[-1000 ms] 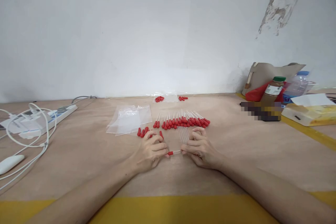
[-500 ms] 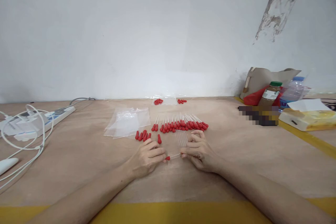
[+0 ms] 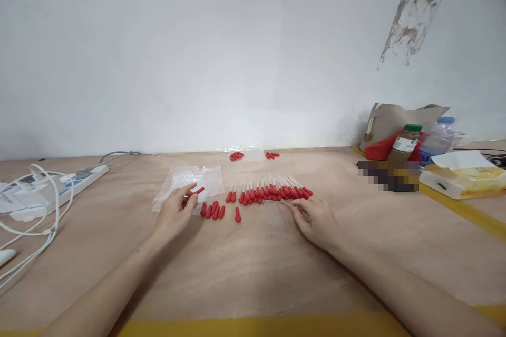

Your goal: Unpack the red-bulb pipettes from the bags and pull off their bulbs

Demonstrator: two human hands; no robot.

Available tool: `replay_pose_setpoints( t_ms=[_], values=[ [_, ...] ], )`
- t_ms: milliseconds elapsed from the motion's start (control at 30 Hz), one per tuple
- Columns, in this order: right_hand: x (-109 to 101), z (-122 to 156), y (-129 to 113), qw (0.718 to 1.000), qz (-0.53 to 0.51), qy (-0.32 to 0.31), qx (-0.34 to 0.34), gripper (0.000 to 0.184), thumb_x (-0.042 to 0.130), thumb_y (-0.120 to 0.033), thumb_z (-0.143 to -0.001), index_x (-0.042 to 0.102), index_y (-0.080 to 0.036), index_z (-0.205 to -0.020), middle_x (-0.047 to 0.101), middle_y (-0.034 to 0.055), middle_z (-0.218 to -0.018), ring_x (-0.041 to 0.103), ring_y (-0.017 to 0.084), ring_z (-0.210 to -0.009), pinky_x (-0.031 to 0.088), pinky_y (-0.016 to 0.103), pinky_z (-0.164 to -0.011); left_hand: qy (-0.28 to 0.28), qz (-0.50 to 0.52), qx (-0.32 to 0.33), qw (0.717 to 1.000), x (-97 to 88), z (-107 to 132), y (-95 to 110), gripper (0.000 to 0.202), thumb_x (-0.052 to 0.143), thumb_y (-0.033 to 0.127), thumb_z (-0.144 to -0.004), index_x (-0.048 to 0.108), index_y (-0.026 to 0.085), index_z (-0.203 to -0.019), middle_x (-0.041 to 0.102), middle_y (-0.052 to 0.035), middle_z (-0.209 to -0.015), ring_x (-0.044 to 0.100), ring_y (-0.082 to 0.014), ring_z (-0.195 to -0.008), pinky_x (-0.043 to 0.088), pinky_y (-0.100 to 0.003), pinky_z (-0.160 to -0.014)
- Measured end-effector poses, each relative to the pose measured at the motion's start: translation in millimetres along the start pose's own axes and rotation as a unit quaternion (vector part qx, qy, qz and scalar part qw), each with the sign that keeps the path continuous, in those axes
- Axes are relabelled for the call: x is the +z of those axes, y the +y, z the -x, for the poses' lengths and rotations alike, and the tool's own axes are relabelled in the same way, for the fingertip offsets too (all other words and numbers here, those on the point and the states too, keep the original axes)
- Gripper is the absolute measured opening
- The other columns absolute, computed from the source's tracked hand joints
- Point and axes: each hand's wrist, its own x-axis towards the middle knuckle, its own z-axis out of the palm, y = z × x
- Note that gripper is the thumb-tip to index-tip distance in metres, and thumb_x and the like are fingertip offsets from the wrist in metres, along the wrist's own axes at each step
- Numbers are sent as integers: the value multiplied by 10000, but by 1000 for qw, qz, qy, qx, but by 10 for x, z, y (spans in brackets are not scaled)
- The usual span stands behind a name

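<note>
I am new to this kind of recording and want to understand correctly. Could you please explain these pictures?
There is no machine: a person works bare-handed, filmed by a camera worn on their own head. The left hand holds a red bulb near the clear bags. The right hand is beside thin clear tubes; whether it grips one is hard to tell. On the brown table also lie loose red bulbs and a row of tubes with red ends.

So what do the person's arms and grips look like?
The left forearm and right forearm are bare, no sleeves in view; a tiny spot marks the left one. The left grip and right grip are ungloved human hands, no watch or bracelet showing.
</note>
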Motion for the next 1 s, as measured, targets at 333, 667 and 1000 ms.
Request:
replay_pose_setpoints(
  t_ms=[333, 667, 1000],
  values=[
    [52, 48, -75, 997, 35, -28, -65, 218, 459, -247, -829, 656, -190, -903, 670, 30, -687, 576, 150, -685, 334, 320, -798, -41, -33, -15, 998, 141, 91, 53, 317, 522, 476, -728, 580, 192, -856, 628, -19, -799, 590, -168, -736, 453, -261, -638],
    [-2, 54, -142, 995, 21, -71, -65, 265, 490, -415, -819, 633, -202, -886, 674, 58, -840, 575, 202, -875, 327, 375, -863, -18, -79, 44, 996, 147, 77, 64, 350, 515, 509, -729, 622, 191, -828, 584, -52, -868, 550, -214, -869, 434, -328, -759],
    [-34, 48, -127, 991, -15, -128, -47, 456, 476, -501, -801, 579, -168, -1095, 608, 103, -1107, 520, 239, -1054, 327, 449, -943, -174, -80, -29, 981, 281, -381, 377, 291, 678, 462, -555, 624, 212, -694, 607, -47, -831, 551, -259, -862, 406, -354, -756]
  ],
)
